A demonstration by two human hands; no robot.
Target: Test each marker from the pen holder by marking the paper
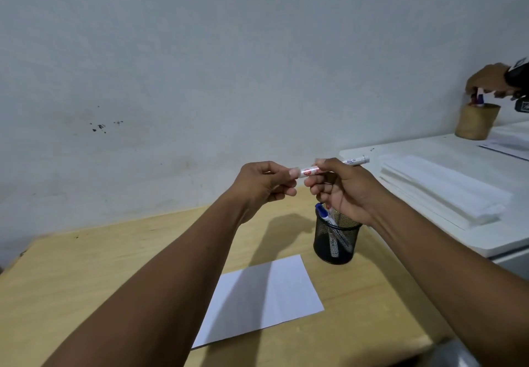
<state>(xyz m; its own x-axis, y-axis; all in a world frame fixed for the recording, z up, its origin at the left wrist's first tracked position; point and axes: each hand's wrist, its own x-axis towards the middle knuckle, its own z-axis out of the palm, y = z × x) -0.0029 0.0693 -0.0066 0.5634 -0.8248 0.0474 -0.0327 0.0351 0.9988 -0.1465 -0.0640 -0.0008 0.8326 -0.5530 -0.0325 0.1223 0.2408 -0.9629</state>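
Note:
I hold a white marker level in the air above the desk. My left hand pinches its left end, which its fingers hide. My right hand grips the barrel, and the marker's tail sticks out to the right. Below my right hand stands a black mesh pen holder with a blue-capped marker and others inside. A white sheet of paper lies flat on the wooden desk, in front of the holder and partly under my arms' shadow.
A white table adjoins the desk on the right with a stack of white sheets. At its far end another person's hand reaches into a brown pen cup. A pale wall stands behind.

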